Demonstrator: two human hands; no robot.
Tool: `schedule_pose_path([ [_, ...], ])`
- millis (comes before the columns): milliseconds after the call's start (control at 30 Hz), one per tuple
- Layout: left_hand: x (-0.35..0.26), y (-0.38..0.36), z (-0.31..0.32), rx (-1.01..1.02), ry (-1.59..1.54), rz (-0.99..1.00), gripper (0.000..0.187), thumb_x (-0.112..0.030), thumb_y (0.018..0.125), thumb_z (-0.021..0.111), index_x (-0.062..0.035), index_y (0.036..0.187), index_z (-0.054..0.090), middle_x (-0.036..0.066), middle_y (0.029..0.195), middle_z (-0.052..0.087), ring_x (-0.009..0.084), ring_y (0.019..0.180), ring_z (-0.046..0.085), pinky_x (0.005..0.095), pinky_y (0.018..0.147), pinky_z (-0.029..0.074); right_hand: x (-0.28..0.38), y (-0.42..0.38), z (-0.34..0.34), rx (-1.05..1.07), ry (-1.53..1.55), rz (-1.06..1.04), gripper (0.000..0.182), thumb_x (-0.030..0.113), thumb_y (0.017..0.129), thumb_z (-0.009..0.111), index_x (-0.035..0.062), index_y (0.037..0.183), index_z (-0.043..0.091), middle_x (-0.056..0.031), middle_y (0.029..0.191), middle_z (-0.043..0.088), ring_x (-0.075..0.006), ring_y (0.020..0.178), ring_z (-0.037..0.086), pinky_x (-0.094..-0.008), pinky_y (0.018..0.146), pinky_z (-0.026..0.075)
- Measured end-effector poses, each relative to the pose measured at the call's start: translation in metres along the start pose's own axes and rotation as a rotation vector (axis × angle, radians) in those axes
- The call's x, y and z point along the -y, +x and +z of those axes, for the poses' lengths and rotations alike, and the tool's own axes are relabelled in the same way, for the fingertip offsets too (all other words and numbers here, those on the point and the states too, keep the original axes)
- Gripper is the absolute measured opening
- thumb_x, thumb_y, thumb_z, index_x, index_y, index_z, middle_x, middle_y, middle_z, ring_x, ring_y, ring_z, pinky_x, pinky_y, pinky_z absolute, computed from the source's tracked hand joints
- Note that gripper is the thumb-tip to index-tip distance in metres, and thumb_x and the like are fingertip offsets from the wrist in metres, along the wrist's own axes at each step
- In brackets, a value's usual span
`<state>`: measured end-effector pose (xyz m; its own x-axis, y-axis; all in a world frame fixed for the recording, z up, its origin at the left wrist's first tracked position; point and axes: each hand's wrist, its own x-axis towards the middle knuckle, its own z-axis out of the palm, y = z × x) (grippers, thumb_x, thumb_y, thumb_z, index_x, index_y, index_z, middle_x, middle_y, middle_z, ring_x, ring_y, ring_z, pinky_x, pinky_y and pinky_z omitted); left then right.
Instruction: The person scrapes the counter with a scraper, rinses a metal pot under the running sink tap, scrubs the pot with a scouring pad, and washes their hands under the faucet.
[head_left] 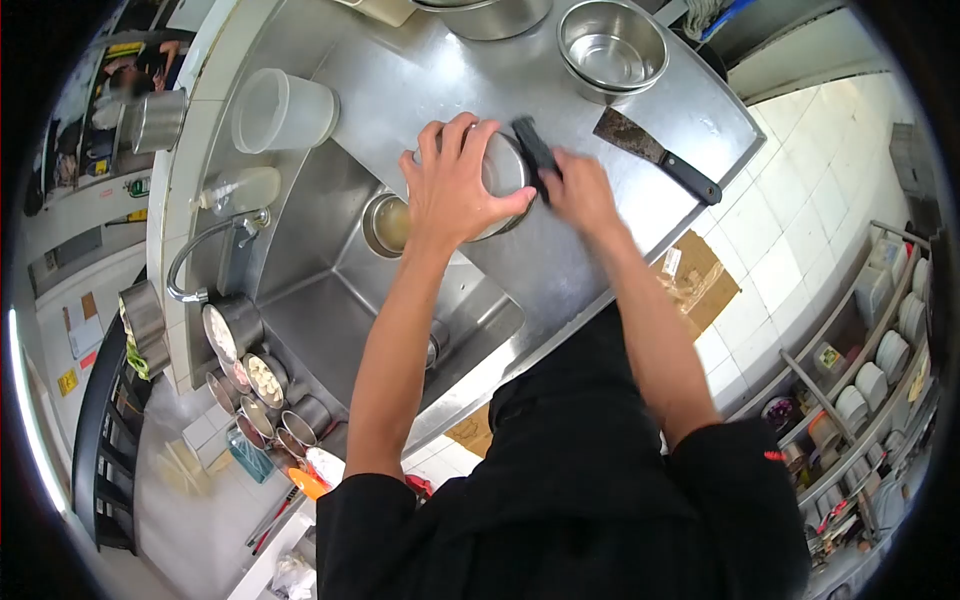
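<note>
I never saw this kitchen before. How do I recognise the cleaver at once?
Find the steel counter, then the nested round steel bowls on it. Beside them, near the counter's right edge, lies the cleaver. Its broad, dark-stained blade and riveted black handle separate it from the black tool in the right hand.

Two nested steel bowls (613, 58), one o'clock; one cleaver (630, 134), two o'clock; one faucet (184, 262), nine o'clock; one bottle (243, 190), ten o'clock; one round tub (262, 112), between ten and eleven.
</note>
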<state>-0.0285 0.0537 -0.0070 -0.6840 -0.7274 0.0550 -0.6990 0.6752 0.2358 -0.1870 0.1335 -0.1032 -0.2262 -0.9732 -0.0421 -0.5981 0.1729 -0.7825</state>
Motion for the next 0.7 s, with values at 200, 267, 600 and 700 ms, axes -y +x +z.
schedule_pose_path([
  [200,0.001,0.003,0.0,-0.014,0.014,0.127,0.082,-0.044,0.054,0.084,-0.0207,0.128,0.057,-0.002,0.132,0.051,0.0282,0.125,0.043,0.0511,0.096,0.035,-0.008,0.041,0.018,-0.422,-0.123,-0.153,0.019,0.017,0.086,0.063,0.005,0.1,0.067,-0.0184,0.089,0.07,-0.0429,0.085,0.065,-0.0525,0.077,0.051],
  [267,0.003,-0.002,0.0,-0.004,0.002,0.127,0.082,-0.044,0.054,0.084,-0.0208,0.127,0.057,-0.002,0.132,0.051,0.028,0.125,0.043,0.0506,0.096,0.035,-0.009,0.026,0.016,-0.28,-0.084,-0.081,0.018,0.017,0.085,0.064,0.0048,0.098,0.067,-0.0189,0.088,0.07,-0.0436,0.084,0.065,-0.0526,0.077,0.052],
  [600,-0.007,0.011,0.007,-0.008,0.065,0.017,0.073,-0.048,0.063,0.081,-0.0255,0.129,0.059,-0.001,0.136,0.049,0.0289,0.128,0.039,0.0563,0.096,0.035,-0.011,0.077,-0.006,0.007,-0.152,-0.004,0.03,0.017,0.087,0.063,0.0069,0.114,0.067,-0.0193,0.118,0.065,-0.0372,0.116,0.058,-0.0486,0.099,0.046],
  [700,-0.017,0.014,0.009,-0.007,0.094,-0.107,0.067,-0.053,0.071,0.077,-0.029,0.131,0.059,0.0,0.137,0.047,0.0284,0.129,0.038,0.0591,0.096,0.035,-0.012,0.077,-0.01,0.077,-0.131,0.023,0.031,0.017,0.087,0.062,0.0064,0.116,0.066,-0.0193,0.117,0.066,-0.0374,0.116,0.058,-0.0484,0.099,0.046],
])
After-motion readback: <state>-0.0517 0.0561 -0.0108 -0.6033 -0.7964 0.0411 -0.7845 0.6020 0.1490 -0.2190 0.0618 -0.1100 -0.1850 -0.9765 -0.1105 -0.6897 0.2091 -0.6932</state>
